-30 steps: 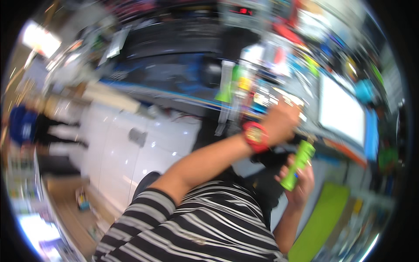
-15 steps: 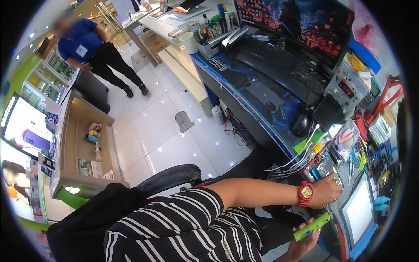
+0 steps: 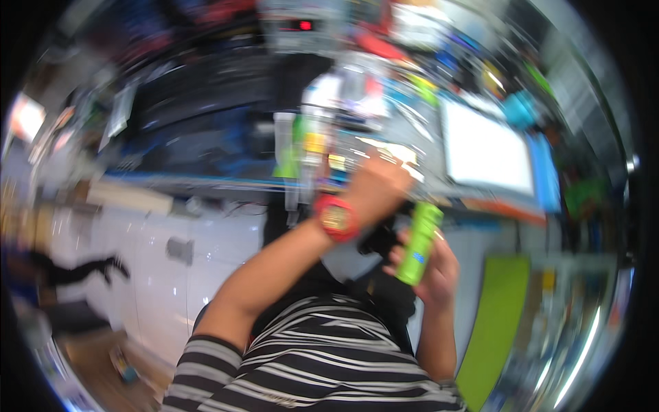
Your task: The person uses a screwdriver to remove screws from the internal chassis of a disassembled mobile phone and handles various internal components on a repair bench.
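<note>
Motion blur smears the whole head view. My left hand (image 3: 379, 184), with a red and gold watch (image 3: 336, 218) on its wrist, reaches over the front edge of the cluttered workbench (image 3: 434, 180). Its fingers are smeared among small bright items, so any grip there cannot be made out. Lower and to the right, my right hand (image 3: 443, 271) is closed around a lime-green, stick-shaped handheld tool (image 3: 420, 244) with a blue spot near its lower end. That tool is held tilted, just in front of the bench edge.
A white pad (image 3: 486, 147) with a blue edge lies right of my left hand. Behind are tangled small items and a grey device (image 3: 302, 41) with a red display. A dark desk mat (image 3: 206, 147) spreads left. A green panel (image 3: 494, 329) stands at right; someone's dark-clothed leg (image 3: 75, 271) shows far left.
The view has swung right, so the bench now lies straight ahead and the other person sits at the left rim. The green tool remains in my right hand; my left stays at the bench.
</note>
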`<state>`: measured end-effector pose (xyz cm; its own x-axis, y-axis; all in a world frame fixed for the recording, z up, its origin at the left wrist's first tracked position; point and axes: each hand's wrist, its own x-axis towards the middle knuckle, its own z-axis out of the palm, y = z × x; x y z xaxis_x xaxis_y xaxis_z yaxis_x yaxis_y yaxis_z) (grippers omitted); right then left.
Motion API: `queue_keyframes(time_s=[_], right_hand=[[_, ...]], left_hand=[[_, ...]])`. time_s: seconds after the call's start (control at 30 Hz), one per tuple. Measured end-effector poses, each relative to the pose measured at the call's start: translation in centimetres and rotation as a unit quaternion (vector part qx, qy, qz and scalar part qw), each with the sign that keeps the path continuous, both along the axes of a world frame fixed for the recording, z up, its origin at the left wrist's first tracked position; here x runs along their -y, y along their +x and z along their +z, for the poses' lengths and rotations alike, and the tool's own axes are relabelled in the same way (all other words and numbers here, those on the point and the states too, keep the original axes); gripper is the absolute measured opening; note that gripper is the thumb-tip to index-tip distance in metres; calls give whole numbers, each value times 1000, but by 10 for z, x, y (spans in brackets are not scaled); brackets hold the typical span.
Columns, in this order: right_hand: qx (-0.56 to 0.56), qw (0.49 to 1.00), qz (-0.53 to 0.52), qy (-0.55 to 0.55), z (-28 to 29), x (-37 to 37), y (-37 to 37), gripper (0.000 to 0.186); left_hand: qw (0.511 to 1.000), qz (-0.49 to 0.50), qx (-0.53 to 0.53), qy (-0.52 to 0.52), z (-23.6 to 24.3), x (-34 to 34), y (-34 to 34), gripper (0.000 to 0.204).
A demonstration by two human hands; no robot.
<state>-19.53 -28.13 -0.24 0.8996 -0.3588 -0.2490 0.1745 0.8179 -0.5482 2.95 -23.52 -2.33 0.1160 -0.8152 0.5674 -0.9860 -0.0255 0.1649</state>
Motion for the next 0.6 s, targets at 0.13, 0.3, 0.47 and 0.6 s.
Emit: queue_keyframes(time_s=[0.13, 0.3, 0.47, 0.6], right_hand=[[91, 996, 2, 10, -3, 13, 6, 41], [90, 996, -4, 19, -2, 7, -3, 40], [80, 997, 7, 8, -2, 5, -3, 44], [72, 997, 10, -13, -1, 9, -2, 47]], left_hand=[[1000, 1, -7, 9, 20, 8, -7, 13], [1000, -11, 0, 6, 24, 11, -16, 12], [1000, -6, -8, -5, 21, 6, -13, 12], [1000, -4, -23, -13, 18, 7, -12, 11]])
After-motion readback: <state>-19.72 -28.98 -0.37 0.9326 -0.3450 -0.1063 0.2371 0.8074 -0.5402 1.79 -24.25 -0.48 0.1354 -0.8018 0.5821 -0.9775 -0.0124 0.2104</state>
